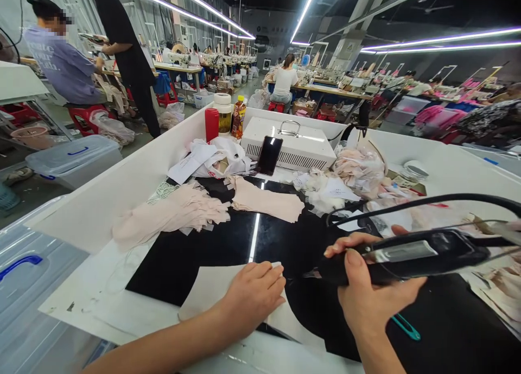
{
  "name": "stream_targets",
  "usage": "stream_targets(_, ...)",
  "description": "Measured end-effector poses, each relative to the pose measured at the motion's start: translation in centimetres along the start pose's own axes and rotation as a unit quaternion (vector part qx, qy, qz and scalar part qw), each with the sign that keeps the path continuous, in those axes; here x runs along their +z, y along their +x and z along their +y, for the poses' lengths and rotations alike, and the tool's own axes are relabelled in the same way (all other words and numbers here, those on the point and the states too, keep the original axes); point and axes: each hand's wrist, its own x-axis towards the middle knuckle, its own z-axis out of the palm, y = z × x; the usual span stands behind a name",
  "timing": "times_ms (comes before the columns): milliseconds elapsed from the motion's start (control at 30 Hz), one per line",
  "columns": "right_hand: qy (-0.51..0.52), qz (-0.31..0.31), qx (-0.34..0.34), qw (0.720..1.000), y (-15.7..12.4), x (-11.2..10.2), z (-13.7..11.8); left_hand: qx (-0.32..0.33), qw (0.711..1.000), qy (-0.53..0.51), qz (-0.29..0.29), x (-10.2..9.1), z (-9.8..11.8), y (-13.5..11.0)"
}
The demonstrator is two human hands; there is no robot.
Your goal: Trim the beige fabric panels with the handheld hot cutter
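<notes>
My left hand (256, 295) lies flat, palm down, on a pale fabric piece (207, 292) spread over the shiny black work surface. My right hand (368, 292) is closed around a black corded handheld tool (415, 257). The tool's narrow metal tip points left, just right of the pale fabric and my left fingertips. Whether the tip touches anything, I cannot tell. Partly under my right wrist is a teal flat tool (407, 328). Beyond my hands lie a neat stack of pale pink cut pieces (266, 199) and a fanned pile of similar pieces (175, 211).
At the back stands a white vented metal box (288, 140) with a phone (269, 155) leaning on it. A red bottle (211, 124), a jar (223, 116) and a drink bottle (239, 117) stand beside it. Fabric scraps (360, 170) crowd the right. White walls (122, 173) border the table.
</notes>
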Motion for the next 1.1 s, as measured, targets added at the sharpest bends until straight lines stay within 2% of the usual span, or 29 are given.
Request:
stream_targets(200, 0.067, -0.047, 0.015, 0.997, -0.2, 2.0, 1.5, -0.008, 1.000, -0.013, 0.015, 0.1, 0.3, -0.1)
stream_targets(433, 0.102, -0.069, 0.030, 0.992, -0.5, 2.7, 2.4, -0.014, 0.999, -0.026, 0.031, -0.1, 0.4, -0.1)
stream_targets(633, 0.097, -0.070, 0.019, 0.993, -0.6, 2.7, 2.3, -0.017, 0.999, -0.028, 0.035, 0.1, 0.5, -0.1)
stream_targets(767, 0.103, -0.072, 0.018, 0.992, -0.6, 2.8, 2.3, -0.016, 1.000, -0.020, 0.010, 0.1, 0.5, -0.2)
stream_targets(900, 0.105, -0.072, 0.010, 0.992, -0.7, 2.8, 2.4, -0.020, 0.999, -0.025, 0.016, -0.1, 0.5, -0.2)
stream_targets(1100, 0.075, -0.054, 0.020, 0.996, -0.8, 3.1, 2.3, -0.015, 1.000, -0.013, -0.011, 0.0, 0.4, -0.3)
